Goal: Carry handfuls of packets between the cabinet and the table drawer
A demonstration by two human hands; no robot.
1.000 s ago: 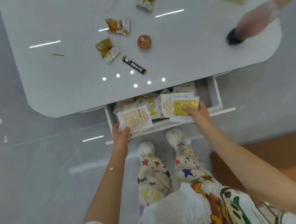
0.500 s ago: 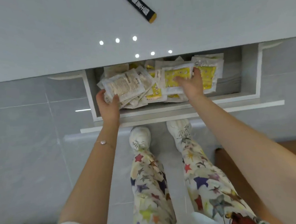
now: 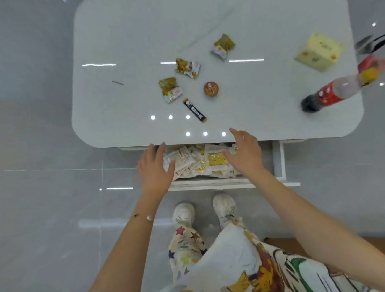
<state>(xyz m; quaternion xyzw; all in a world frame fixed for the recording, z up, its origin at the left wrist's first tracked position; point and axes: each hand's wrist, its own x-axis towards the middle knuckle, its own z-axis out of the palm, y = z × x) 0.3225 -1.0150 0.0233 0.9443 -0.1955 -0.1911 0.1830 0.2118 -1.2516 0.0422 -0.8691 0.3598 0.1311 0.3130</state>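
Packets (image 3: 201, 162) fill the open drawer (image 3: 277, 158) (both hands (image 3: 154, 168) hover spread, holding nothing).

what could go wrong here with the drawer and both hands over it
1. The packets are heaped loosely in the open drawer; some may catch under the tabletop edge if it is pushed in.
2. Both the left hand and right hand hover open over the drawer, so fingers could get pinched.
3. The bottle stands near the table's edge and might be knocked.
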